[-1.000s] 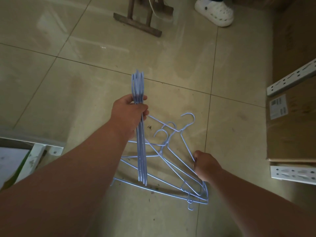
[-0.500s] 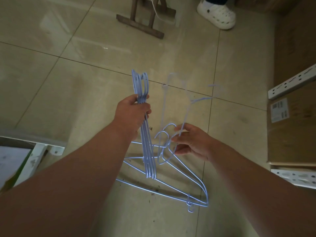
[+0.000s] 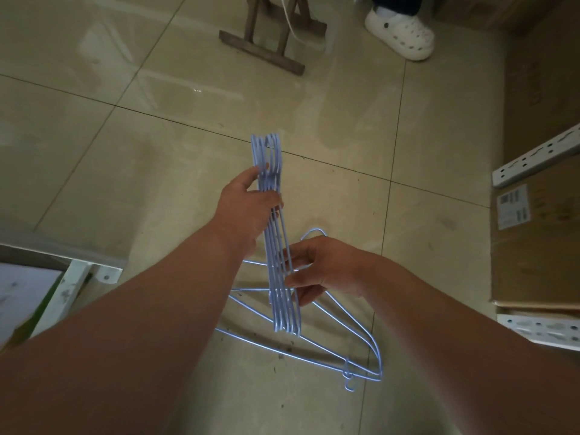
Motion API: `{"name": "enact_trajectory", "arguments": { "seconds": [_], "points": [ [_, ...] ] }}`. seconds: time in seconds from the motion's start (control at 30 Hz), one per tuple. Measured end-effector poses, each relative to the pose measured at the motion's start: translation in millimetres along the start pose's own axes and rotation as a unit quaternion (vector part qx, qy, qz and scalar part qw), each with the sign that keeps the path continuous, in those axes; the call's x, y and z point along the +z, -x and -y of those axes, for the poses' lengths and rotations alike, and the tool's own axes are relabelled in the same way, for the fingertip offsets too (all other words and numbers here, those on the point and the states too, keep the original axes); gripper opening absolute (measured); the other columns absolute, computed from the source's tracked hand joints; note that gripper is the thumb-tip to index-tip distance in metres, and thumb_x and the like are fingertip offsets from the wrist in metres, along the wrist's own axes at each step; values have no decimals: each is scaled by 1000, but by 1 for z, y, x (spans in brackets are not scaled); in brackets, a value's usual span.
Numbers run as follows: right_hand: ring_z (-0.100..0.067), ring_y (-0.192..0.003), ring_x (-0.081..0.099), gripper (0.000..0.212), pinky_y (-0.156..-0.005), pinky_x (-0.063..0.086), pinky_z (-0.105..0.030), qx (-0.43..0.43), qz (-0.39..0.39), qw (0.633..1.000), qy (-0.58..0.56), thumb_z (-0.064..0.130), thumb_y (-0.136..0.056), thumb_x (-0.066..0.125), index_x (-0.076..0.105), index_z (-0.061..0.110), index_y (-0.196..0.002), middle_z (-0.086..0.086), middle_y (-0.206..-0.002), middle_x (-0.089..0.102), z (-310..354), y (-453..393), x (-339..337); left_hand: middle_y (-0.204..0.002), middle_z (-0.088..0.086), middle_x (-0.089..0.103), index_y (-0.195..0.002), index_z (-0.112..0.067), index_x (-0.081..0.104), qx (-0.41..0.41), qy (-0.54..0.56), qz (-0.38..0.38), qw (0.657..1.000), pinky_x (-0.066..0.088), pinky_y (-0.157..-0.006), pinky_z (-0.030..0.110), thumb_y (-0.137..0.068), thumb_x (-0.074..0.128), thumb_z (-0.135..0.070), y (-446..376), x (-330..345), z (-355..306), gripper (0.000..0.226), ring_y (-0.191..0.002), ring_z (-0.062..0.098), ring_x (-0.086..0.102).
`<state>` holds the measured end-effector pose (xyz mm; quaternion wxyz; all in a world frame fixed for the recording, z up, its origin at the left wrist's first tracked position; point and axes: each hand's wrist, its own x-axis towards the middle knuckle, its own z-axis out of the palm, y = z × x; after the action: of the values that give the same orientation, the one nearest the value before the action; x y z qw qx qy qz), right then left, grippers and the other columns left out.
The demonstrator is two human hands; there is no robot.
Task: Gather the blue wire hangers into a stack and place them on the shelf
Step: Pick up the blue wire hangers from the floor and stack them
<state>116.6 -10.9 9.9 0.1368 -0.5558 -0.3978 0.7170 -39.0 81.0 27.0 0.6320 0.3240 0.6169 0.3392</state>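
My left hand (image 3: pixel 246 211) grips a bundle of several blue wire hangers (image 3: pixel 276 246), held edge-on and upright above the floor. My right hand (image 3: pixel 326 266) is at the bundle's right side, fingers spread and touching the outermost hanger near its lower half. A few more blue hangers (image 3: pixel 351 340) lie overlapping on the tiled floor beneath both hands, one hook sticking out at the lower right. The white metal shelf rails (image 3: pixel 533 158) frame the right edge.
A cardboard box (image 3: pixel 539 246) sits in the shelf at the right. A second white shelf frame (image 3: pixel 72 284) is at the left. A wooden stand (image 3: pixel 266 51) and another person's white shoe (image 3: pixel 401 32) are at the far side of the floor.
My right hand lifted one hanger off the floor pile, swung it up and brought it against the bundle in my left hand. The floor pile holds one hanger fewer.
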Motion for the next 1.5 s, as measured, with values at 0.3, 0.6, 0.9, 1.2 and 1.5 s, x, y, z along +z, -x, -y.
{"name": "enact_trajectory", "arguments": {
  "seconds": [0.3, 0.6, 0.9, 1.2, 1.5],
  "points": [
    [-29, -94, 74, 30, -80, 67, -36, 1, 5, 1000, -31, -13, -91, 68, 73, 6, -114, -14, -102, 74, -9, -3, 2, -93, 18, 70, -119, -9, 75, -21, -12, 15, 1000, 61, -87, 56, -90, 67, 6, 4, -2, -2, 34, -81, 32, 72],
    [-28, -97, 73, 9, -96, 61, -46, 11, -3, 989, -148, 5, -98, 67, 70, 7, -107, -17, -107, 75, -8, -10, 17, -94, 19, 71, -102, -13, 77, -28, 5, 42, 999, 62, -80, 45, -88, 62, 11, 10, 0, -3, 32, -85, 33, 72],
    [-32, -96, 75, 23, -89, 64, -38, -11, -10, 984, -179, -2, -97, 67, 66, 9, -117, -13, -104, 77, -7, -9, 18, -99, 10, 70, -110, -23, 79, -79, 32, 81, 993, 61, -93, 58, -90, 60, 8, 17, 0, -6, 41, -106, 37, 77],
    [-38, -95, 71, 41, -89, 57, -41, 76, -237, 967, 54, 45, -95, 68, 71, 4, -100, -17, -96, 76, -64, -15, -13, -99, 23, 71, -101, -13, 76, -58, 16, 60, 996, 59, -88, 49, -86, 56, 11, 14, -1, -5, 35, -89, 35, 74],
    [-29, -105, 69, 41, -81, 52, -32, 190, -232, 867, 398, 49, -81, 72, 60, 21, -110, -4, -111, 72, -149, 3, -9, -88, 16, 69, -95, -14, 75, -50, 14, 17, 998, 58, -79, 43, -86, 56, 0, 12, -3, -9, 25, -78, 29, 70]
  ]
}}
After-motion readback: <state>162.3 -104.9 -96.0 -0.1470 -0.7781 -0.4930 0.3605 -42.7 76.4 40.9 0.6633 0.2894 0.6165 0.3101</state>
